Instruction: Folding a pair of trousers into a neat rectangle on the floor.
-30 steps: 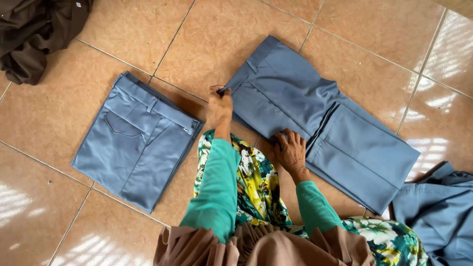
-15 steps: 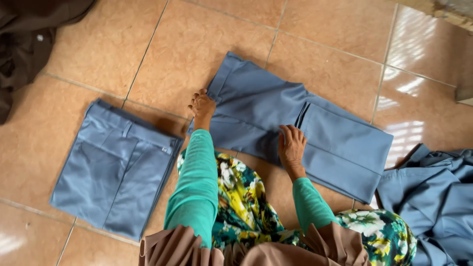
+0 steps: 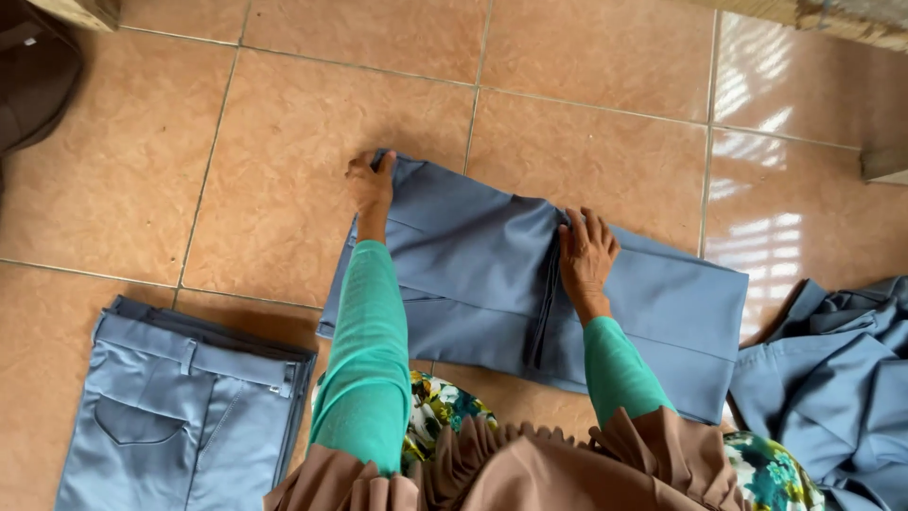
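At the far left a dark brown cloth (image 3: 33, 80) lies bunched at the edge of the tiled floor (image 3: 284, 123). Below it, at the lower left, a folded pair of blue-grey trousers (image 3: 180, 416) lies flat on the tiles, with its waistband, a belt loop and a back pocket facing up.

Near the middle, the left hand (image 3: 371, 185) reaches out from a green sleeve (image 3: 364, 369) to the far left corner of a second pair of blue-grey trousers (image 3: 473, 274), which lies spread across the floor just in front of the person. The fingers of this hand are curled shut around the corner of the cloth, pinching it against the tile.

Further right, the right hand (image 3: 586, 255) rests palm down on the middle of the same trousers, touching a dark fold line that runs toward the person. Its fingers are open and spread flat, pressing on the cloth and not gripping it. The trousers stretch on to the right past this hand, ending at a straight edge near a tile joint.

At the bottom, a brown pleated scarf (image 3: 530, 468) hangs over a flowered skirt (image 3: 440, 407). At the far right a heap of loose blue-grey cloth (image 3: 837, 378) lies crumpled on the floor, just beside the end of the spread trousers.
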